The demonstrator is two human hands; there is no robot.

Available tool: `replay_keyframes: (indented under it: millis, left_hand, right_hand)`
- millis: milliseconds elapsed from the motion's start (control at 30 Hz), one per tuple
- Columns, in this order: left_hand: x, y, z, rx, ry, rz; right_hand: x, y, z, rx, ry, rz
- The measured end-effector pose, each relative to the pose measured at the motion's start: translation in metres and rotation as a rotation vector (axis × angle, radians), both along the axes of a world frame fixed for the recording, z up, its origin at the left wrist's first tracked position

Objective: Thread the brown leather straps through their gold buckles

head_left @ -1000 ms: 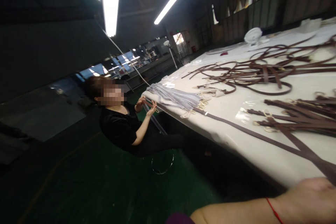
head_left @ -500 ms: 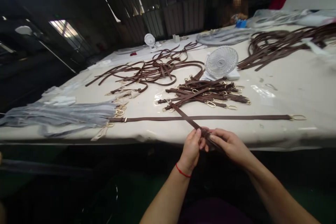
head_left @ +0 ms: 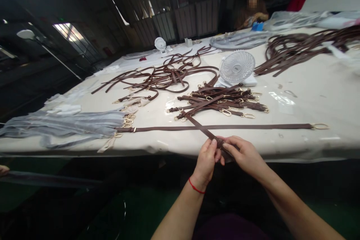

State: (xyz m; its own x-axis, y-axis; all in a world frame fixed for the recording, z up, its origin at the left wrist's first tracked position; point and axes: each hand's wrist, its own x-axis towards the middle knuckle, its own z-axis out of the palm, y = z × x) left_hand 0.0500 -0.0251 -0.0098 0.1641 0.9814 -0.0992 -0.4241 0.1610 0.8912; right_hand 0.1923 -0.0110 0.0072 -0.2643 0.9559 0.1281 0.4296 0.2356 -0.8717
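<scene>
Curled nearly shut, the left grip [head_left: 206,161] and right grip [head_left: 244,155] pinch the end of a brown leather strap [head_left: 201,127] together just past the bench [head_left: 332,146] edge, apparently lifted clear so the fingers can work it freely.

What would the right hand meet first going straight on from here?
The right hand meets the brown leather strap first, apparently already touching it; the left hand lies just beyond.

On the counter [head_left: 315,108], a desk fan [head_left: 237,67] stands behind a bundle of leather straps [head_left: 216,101], with fabric strips [head_left: 62,125] to the left and coiled straps [head_left: 298,50] to the right.
</scene>
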Motion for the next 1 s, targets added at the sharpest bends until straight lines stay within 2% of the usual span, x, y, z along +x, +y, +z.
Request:
replay_keyframes:
  millis: [100, 167, 267, 400, 467, 567, 667, 800, 933, 1000]
  left_hand:
    - [0.001, -0.001, 0.0, 0.037, 0.166, -0.024]
    - [0.0, 0.0, -0.001, 0.037, 0.21, -0.021]
    - [-0.004, 0.003, -0.001, 0.012, 0.165, -0.01]
    - [-0.007, 0.003, -0.001, 0.003, 0.109, 0.035]
    - [-0.006, 0.002, -0.004, 0.007, 0.116, 0.028]
    - [-0.004, 0.0, -0.01, 0.016, 0.181, -0.066]
    - [-0.003, -0.002, -0.015, 0.006, 0.203, -0.099]
    - [-0.002, -0.006, -0.018, -0.034, 0.181, -0.1]
    - [-0.004, -0.008, -0.017, -0.081, 0.259, -0.199]
    - [-0.008, -0.007, -0.014, -0.142, 0.316, -0.193]
  right_hand:
    - [-0.01, 0.0, -0.003, 0.128, -0.065, -0.112]
    - [-0.013, -0.001, 0.0, 0.125, -0.038, -0.14]
    - [-0.008, -0.004, 0.007, 0.032, 0.0, -0.084]
    - [0.003, -0.007, 0.009, 0.054, -0.134, 0.051]
    - [0.005, -0.006, 0.003, 0.058, -0.137, 0.048]
    - [0.001, -0.003, -0.008, 0.094, -0.122, -0.015]
    - [-0.003, 0.003, -0.012, 0.103, -0.129, -0.024]
    - [-0.007, 0.014, -0.004, 0.12, -0.096, -0.05]
    - [-0.018, 0.023, 0.005, 0.118, -0.036, 0.045]
    - [-0.024, 0.026, 0.006, 0.088, -0.015, 0.044]
